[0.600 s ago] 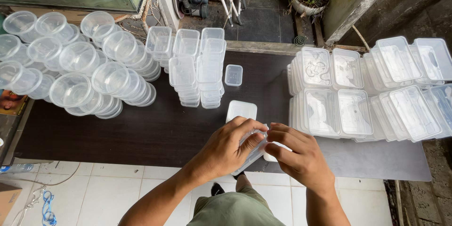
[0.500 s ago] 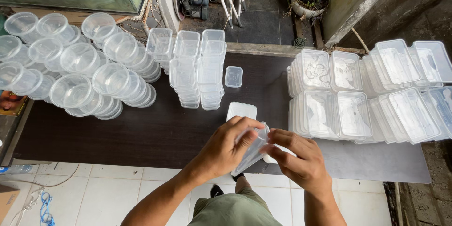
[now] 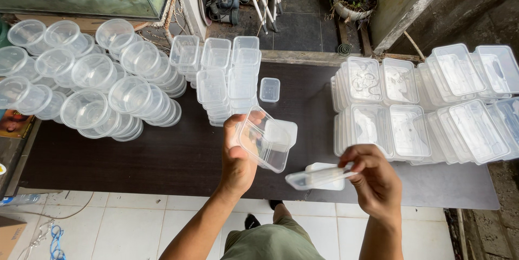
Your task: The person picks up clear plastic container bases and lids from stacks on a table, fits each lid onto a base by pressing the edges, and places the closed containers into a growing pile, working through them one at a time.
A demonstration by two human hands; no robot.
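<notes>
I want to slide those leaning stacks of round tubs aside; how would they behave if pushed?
The round tub stacks already lean on the dark table, so a push would probably topple them. Thin clear plastic suggests they are light. Being round, fallen tubs may roll.

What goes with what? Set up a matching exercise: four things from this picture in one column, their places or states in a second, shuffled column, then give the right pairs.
Things:
1. open rectangular tub
2. flat lid
3. stacks of round bowls
4. single small tub

Places or states:
A. lying on their sides at the table's left end
B. standing alone on the dark table, behind the hands
C. held up tilted in the left hand
D. pinched at one end by the right hand

Pairs: 1-C, 2-D, 3-A, 4-B
</notes>
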